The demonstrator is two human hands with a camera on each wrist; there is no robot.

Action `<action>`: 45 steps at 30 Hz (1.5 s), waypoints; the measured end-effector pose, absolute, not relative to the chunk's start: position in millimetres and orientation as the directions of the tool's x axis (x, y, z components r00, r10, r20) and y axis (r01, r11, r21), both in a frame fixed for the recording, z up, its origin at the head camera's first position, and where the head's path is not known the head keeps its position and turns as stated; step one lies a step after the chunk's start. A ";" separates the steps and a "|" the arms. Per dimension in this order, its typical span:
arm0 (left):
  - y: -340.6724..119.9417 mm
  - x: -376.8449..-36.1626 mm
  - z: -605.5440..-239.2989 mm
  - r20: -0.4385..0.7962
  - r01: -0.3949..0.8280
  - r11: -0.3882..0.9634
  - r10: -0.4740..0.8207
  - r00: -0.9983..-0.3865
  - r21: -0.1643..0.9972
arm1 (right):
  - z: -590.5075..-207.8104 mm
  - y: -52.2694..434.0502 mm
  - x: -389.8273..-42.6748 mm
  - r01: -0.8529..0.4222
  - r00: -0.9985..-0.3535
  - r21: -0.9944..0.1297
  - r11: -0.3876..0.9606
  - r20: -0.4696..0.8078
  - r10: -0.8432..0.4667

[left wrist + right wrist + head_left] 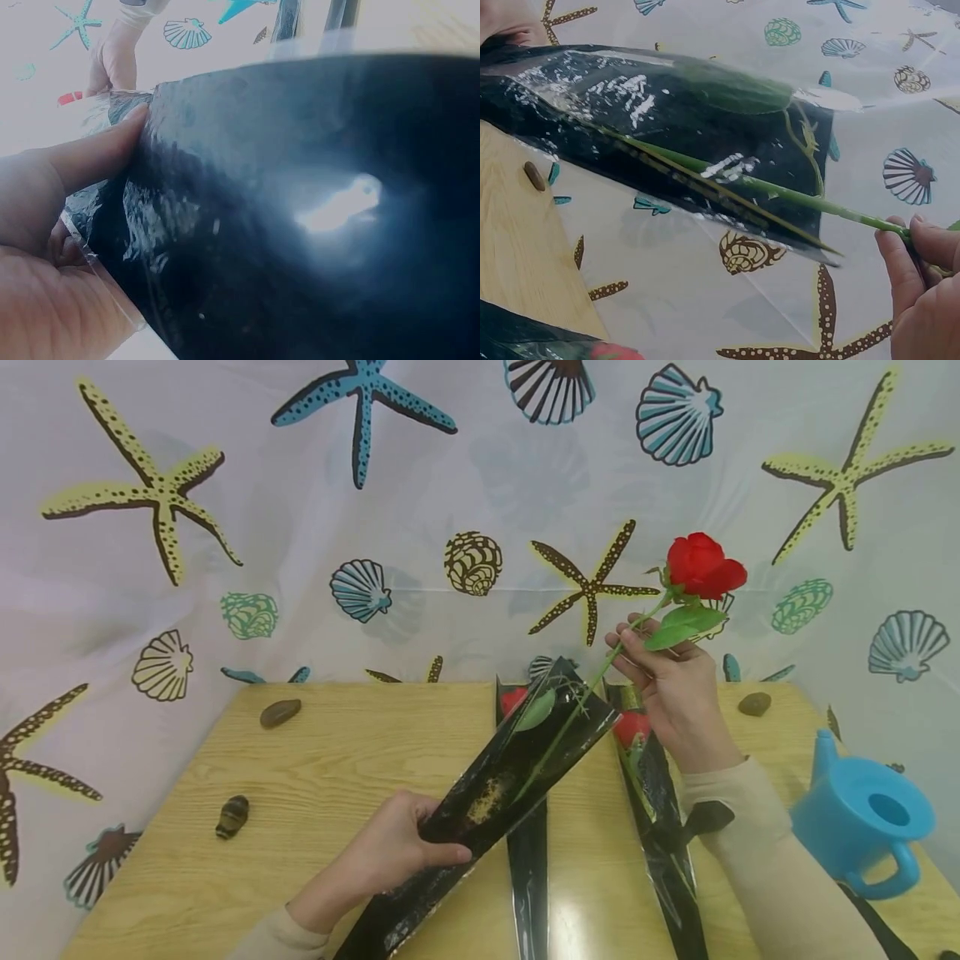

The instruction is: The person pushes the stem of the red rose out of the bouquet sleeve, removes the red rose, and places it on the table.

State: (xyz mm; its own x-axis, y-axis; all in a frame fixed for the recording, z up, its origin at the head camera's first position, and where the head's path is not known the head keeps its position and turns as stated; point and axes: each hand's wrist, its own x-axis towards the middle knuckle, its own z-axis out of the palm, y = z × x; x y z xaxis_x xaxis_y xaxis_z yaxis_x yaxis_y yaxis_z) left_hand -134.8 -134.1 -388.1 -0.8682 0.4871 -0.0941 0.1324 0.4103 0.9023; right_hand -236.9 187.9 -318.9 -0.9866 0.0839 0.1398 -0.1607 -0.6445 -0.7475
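Observation:
My right hand (675, 693) pinches the green stem (780, 189) of a red artificial rose (705, 568) just below its bloom. The bloom and one leaf (684, 625) stand outside the sleeve's open end, while the lower stem and another leaf (536, 710) lie inside it. That black flower sleeve (480, 810) has a clear front and slants up to the right over the table. Lower down, my left hand (397, 843) grips the sleeve, thumb across its front. In the left wrist view the sleeve's dark side (300, 187) fills most of the picture.
Two more sleeved red roses lie on the wooden table (330, 752), one sleeve (529, 877) in the middle and one (660, 827) to the right. A blue watering can (855, 818) stands at the right. Brown stones (281, 713) and a striped shell (232, 817) lie left.

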 end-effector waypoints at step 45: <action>-192.5 -161.8 -380.5 -0.204 -0.155 0.179 0.306 -0.930 0.972 | -338.2 234.4 -240.8 0.091 -0.996 -0.594 -0.799 -0.071 -0.061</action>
State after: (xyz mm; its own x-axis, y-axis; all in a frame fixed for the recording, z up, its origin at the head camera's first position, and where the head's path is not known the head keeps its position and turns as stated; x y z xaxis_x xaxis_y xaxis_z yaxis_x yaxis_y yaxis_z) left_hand -161.8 -192.5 -380.5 -0.9297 0.3064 -0.2045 -0.1548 0.1789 0.9716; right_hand -240.8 234.4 -338.2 -0.9956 -0.0614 -0.0706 0.0914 -0.7991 -0.5942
